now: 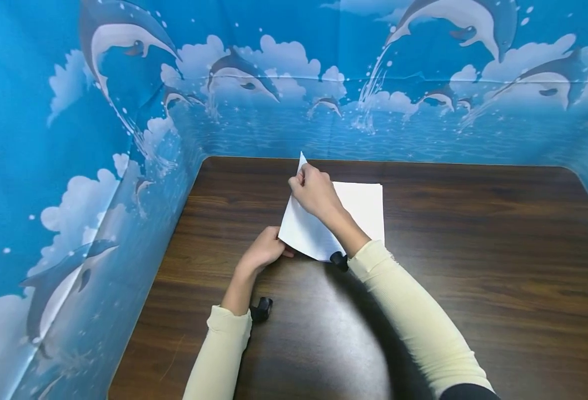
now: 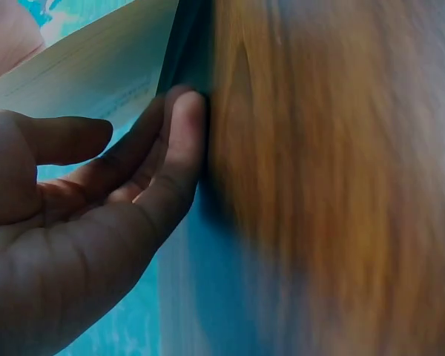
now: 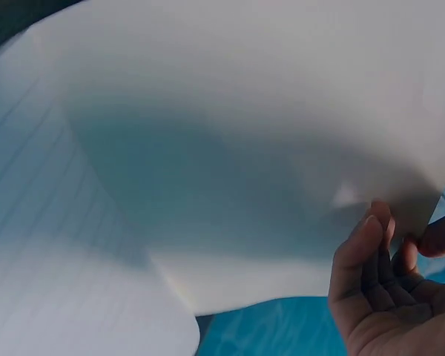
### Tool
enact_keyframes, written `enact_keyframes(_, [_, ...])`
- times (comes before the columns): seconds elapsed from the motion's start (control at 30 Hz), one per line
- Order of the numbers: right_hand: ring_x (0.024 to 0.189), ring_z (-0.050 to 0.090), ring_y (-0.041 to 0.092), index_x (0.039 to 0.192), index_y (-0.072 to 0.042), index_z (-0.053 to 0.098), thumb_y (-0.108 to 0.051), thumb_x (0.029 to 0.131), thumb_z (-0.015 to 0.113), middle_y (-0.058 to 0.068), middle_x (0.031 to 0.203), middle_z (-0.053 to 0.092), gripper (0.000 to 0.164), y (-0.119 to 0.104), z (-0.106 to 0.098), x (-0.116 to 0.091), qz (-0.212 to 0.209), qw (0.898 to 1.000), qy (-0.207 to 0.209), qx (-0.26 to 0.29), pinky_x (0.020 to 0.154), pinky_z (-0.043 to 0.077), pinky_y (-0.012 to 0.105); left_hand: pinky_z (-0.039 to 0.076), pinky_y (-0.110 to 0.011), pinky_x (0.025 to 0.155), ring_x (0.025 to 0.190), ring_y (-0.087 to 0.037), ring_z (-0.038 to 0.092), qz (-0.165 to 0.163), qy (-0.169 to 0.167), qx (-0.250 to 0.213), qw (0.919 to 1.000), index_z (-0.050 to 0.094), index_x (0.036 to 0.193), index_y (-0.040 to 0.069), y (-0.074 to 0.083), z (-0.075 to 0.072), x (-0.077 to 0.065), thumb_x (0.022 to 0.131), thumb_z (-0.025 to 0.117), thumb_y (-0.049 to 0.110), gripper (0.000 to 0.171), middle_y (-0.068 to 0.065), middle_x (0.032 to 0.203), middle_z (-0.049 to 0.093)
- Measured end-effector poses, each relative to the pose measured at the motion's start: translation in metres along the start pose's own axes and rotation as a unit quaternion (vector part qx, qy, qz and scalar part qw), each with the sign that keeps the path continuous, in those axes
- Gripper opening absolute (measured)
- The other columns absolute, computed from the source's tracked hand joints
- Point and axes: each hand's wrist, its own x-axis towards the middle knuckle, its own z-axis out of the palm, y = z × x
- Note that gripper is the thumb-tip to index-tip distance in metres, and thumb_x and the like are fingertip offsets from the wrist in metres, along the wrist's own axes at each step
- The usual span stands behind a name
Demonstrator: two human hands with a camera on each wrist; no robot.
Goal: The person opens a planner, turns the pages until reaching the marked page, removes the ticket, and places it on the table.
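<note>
A white notebook (image 1: 361, 208) lies open on the table, and faint ruled lines show on one page (image 3: 30, 170) in the right wrist view. My right hand (image 1: 316, 191) pinches the far left edge of a raised page (image 1: 306, 230) between thumb and fingers. That page bends up from the table, its corner pointing upward past the hand. At the notebook's near left corner is my left hand (image 1: 266, 247), its fingers slightly bent and reaching beneath the edge. In the left wrist view the left thumb (image 2: 74, 139) stands apart from the fingers (image 2: 182, 141).
The dark wooden table (image 1: 474, 266) stretches around the notebook. A blue dolphin-print cloth (image 1: 284, 111) hangs along the back and sides. Black wrist cameras (image 1: 262, 309) are worn on both arms, the right one overlapping the page's near edge in the head view.
</note>
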Motion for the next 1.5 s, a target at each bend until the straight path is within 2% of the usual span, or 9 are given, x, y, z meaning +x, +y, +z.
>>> enact_keyframes(0.13, [0.058, 0.049, 0.019, 0.084, -0.013, 0.051, -0.021, 0.099, 0.048, 0.003, 0.07, 0.05, 0.017, 0.01, 0.025, 0.016, -0.016, 1.0, 0.012, -0.014, 0.053, 0.041, 0.037, 0.066, -0.036, 0.087, 0.092, -0.02, 0.071, -0.017, -0.014, -0.067, 0.9975, 0.061, 0.136, -0.015, -0.007, -0.012, -0.006, 0.113, 0.043, 0.005, 0.036, -0.023, 0.116, 0.069])
enact_keyframes(0.27, [0.054, 0.042, 0.017, 0.082, -0.012, 0.049, -0.02, 0.098, 0.048, 0.002, 0.067, 0.046, 0.017, -0.001, 0.035, 0.011, -0.028, 0.999, 0.017, -0.021, 0.05, 0.035, 0.032, 0.065, -0.032, 0.086, 0.09, -0.016, 0.072, -0.029, -0.031, -0.13, 0.9906, 0.054, 0.145, -0.012, -0.015, -0.026, -0.014, 0.119, 0.034, 0.022, 0.048, -0.012, 0.111, 0.071])
enact_keyframes(0.4, [0.052, 0.039, 0.015, 0.081, -0.013, 0.049, -0.021, 0.099, 0.049, 0.0, 0.065, 0.045, 0.02, -0.012, 0.045, 0.005, -0.018, 0.999, 0.022, -0.035, 0.048, 0.032, 0.029, 0.065, -0.031, 0.087, 0.091, -0.016, 0.074, -0.038, -0.034, -0.171, 0.9839, 0.048, 0.151, -0.01, -0.023, -0.038, -0.022, 0.12, 0.02, 0.041, 0.066, -0.004, 0.105, 0.074])
enact_keyframes(0.5, [0.052, 0.039, 0.017, 0.078, -0.014, 0.049, -0.022, 0.098, 0.05, 0.0, 0.063, 0.045, 0.022, -0.009, 0.059, 0.01, -0.008, 0.999, 0.023, -0.048, 0.047, 0.033, 0.032, 0.065, -0.03, 0.087, 0.092, -0.016, 0.073, -0.043, -0.032, -0.185, 0.9812, 0.046, 0.152, -0.009, -0.027, -0.044, -0.028, 0.118, 0.019, 0.049, 0.072, -0.002, 0.105, 0.073])
enact_keyframes(0.6, [0.052, 0.043, 0.019, 0.077, -0.015, 0.049, -0.025, 0.1, 0.05, 0.0, 0.062, 0.045, 0.025, 0.0, 0.072, 0.016, -0.002, 0.998, 0.012, -0.062, 0.048, 0.037, 0.036, 0.065, -0.029, 0.086, 0.091, -0.016, 0.074, -0.051, -0.029, -0.191, 0.9798, 0.047, 0.15, -0.011, -0.03, -0.043, -0.029, 0.119, 0.028, 0.047, 0.068, -0.006, 0.104, 0.072])
enact_keyframes(0.77, [0.055, 0.051, 0.022, 0.077, -0.015, 0.053, -0.025, 0.104, 0.051, 0.003, 0.064, 0.051, 0.029, 0.015, 0.088, 0.019, 0.007, 0.996, -0.002, -0.091, 0.05, 0.042, 0.037, 0.065, -0.022, 0.079, 0.081, -0.012, 0.075, -0.058, -0.015, -0.162, 0.9849, 0.051, 0.14, -0.018, -0.031, -0.041, -0.028, 0.118, 0.044, 0.02, 0.045, -0.009, 0.093, 0.073])
enact_keyframes(1.07, [0.069, 0.063, 0.022, 0.096, -0.007, 0.072, -0.016, 0.107, 0.061, 0.009, 0.086, 0.073, 0.019, 0.024, 0.063, 0.001, 0.002, 0.99, -0.044, -0.135, 0.061, 0.052, 0.037, 0.063, -0.022, 0.066, 0.065, -0.01, 0.072, -0.074, 0.002, -0.117, 0.9903, 0.062, 0.112, -0.019, -0.023, -0.044, -0.027, 0.114, 0.051, 0.008, 0.029, -0.009, 0.078, 0.075])
enact_keyframes(1.27, [0.091, 0.075, 0.027, 0.119, -0.001, 0.076, -0.016, 0.105, 0.07, 0.014, 0.109, 0.079, 0.022, 0.039, 0.03, -0.003, 0.029, 0.988, -0.074, -0.135, 0.081, 0.063, 0.042, 0.064, -0.025, 0.066, 0.066, -0.011, 0.073, -0.073, -0.02, -0.101, 0.992, 0.053, 0.131, -0.021, -0.024, -0.047, -0.027, 0.11, 0.055, 0.001, 0.03, -0.012, 0.081, 0.077])
enact_keyframes(1.5, [0.105, 0.074, 0.033, 0.131, 0.003, 0.072, -0.017, 0.104, 0.072, 0.02, 0.121, 0.076, 0.033, 0.074, -0.02, -0.007, 0.07, 0.992, -0.055, -0.085, 0.092, 0.06, 0.047, 0.065, -0.028, 0.069, 0.072, -0.013, 0.075, -0.067, -0.035, -0.089, 0.9932, 0.043, 0.144, -0.019, -0.025, -0.047, -0.027, 0.112, 0.051, 0.001, 0.038, -0.019, 0.092, 0.079])
